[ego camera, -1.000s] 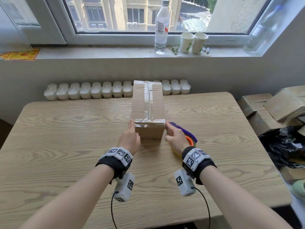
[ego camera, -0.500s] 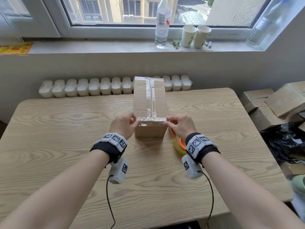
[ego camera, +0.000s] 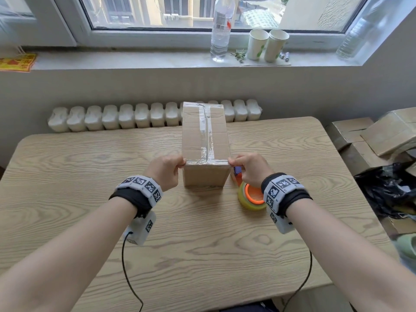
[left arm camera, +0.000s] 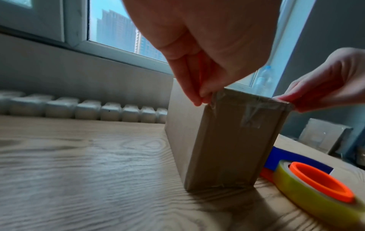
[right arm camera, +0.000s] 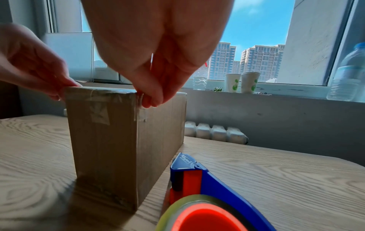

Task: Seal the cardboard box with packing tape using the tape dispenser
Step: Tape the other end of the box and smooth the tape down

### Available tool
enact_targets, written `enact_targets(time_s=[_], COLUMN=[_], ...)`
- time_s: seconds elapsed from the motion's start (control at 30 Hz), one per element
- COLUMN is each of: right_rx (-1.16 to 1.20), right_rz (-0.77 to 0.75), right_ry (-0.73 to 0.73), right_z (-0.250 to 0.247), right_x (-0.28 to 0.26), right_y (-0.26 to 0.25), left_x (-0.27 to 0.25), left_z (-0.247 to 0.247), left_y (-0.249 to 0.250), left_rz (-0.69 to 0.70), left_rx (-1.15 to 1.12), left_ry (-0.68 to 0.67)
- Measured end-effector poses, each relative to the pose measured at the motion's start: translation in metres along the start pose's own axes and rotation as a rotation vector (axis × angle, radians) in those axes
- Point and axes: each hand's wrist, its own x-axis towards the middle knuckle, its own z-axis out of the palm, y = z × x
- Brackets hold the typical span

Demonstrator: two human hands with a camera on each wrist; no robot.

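A tall cardboard box (ego camera: 204, 143) stands upright on the wooden table (ego camera: 90, 176), with clear tape (ego camera: 206, 136) along its top seam and across its near top edge. My left hand (ego camera: 182, 164) presses its fingertips (left arm camera: 197, 98) on the tape at the box's upper left near corner. At the upper right near corner my right hand (ego camera: 231, 163) does the same with its fingertips (right arm camera: 152, 100). The blue and orange tape dispenser (ego camera: 252, 198) lies flat on the table just right of the box, under my right wrist, and neither hand holds it.
A white ribbed radiator (ego camera: 135, 117) runs behind the table's far edge. The windowsill holds a water bottle (ego camera: 220, 30) and two paper cups (ego camera: 267, 45). Stacked cardboard boxes (ego camera: 371, 136) and a black bag (ego camera: 387, 190) sit beyond the table's right edge.
Both hands have slid up from the lower sides of the box to its upper near corners. The box and the dispenser have stayed in place.
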Motion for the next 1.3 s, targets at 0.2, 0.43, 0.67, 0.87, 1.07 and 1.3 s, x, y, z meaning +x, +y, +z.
enact_targets(time_s=[0.2,0.43,0.67,0.87,1.07,1.3], right_rx=[-0.003,-0.082,-0.113,-0.127,-0.237,-0.331], right_rz=[-0.012,-0.060,-0.117,-0.116,-0.081,-0.224], right_ry=[0.005,0.117,0.161,0.135,0.135,0.216], right_z=[0.000,0.005,0.011,0.009,0.014,0.019], right_x=[0.006,0.007,0.003,0.004,0.006,0.011], right_y=[-0.002,-0.007,-0.003,-0.007,-0.015,-0.026], left_x=[0.007,0.009,0.009,0.009,0.010,0.016], left_z=[-0.009,-0.006,-0.005,-0.004,0.000,-0.003], left_y=[0.003,0.005,0.004,0.005,0.008,0.013], left_rz=[0.014,0.014,0.010,0.010,-0.049,-0.074], left_rx=[0.098,0.164,0.210,0.238,0.306,0.382], left_ry=[-0.060,-0.036,-0.076,-0.061,-0.091,-0.143])
